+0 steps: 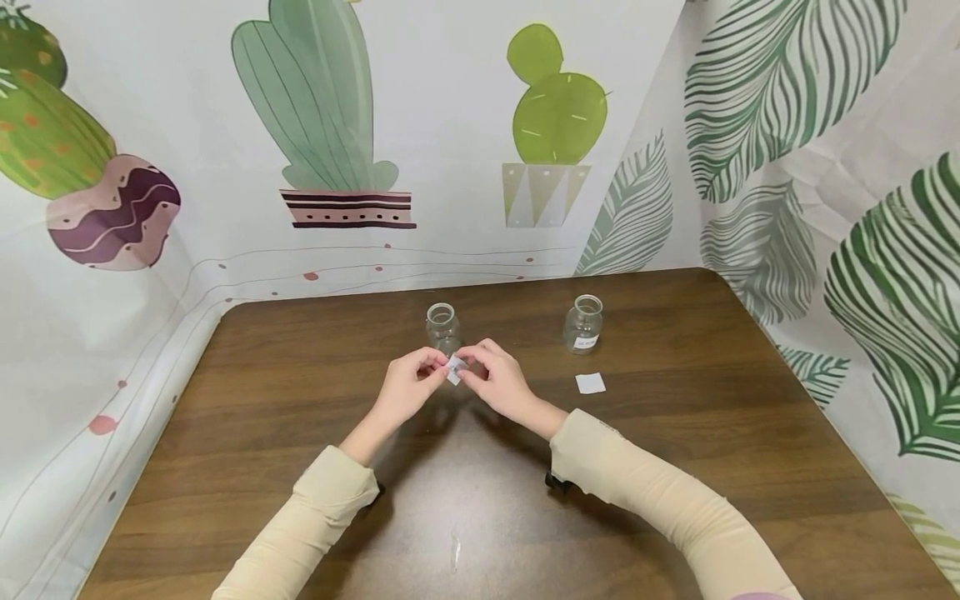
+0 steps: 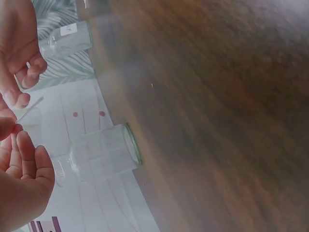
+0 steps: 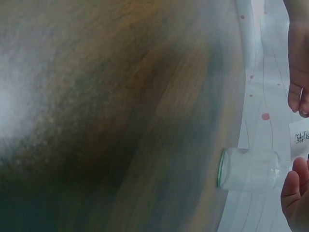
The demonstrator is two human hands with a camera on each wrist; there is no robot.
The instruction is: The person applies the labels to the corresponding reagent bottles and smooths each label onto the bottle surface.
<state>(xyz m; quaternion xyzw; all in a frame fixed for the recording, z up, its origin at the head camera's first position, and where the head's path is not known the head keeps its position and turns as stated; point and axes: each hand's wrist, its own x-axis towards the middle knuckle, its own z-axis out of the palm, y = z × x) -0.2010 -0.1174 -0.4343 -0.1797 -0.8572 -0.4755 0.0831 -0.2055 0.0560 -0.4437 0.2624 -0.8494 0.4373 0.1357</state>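
Note:
A small white label (image 1: 454, 369) with dark handwriting is held up in front of an unlabelled glass jar (image 1: 443, 327). My left hand (image 1: 411, 383) pinches its left side between thumb and finger. On the opposite side, my right hand (image 1: 498, 383) pinches the label too. The writing on the label (image 3: 299, 137) shows in the right wrist view, partly cut off by the frame edge. Seen from the left wrist, the label (image 2: 30, 109) is nearly edge-on between both hands, and the clear jar (image 2: 104, 152) stands beyond them.
A second glass jar (image 1: 582, 325) bearing a white written label stands at the back right. Before it lies a square of white paper (image 1: 590, 383). Everything rests on a brown wooden table (image 1: 300, 400), with a printed cloth backdrop (image 1: 450, 125) behind.

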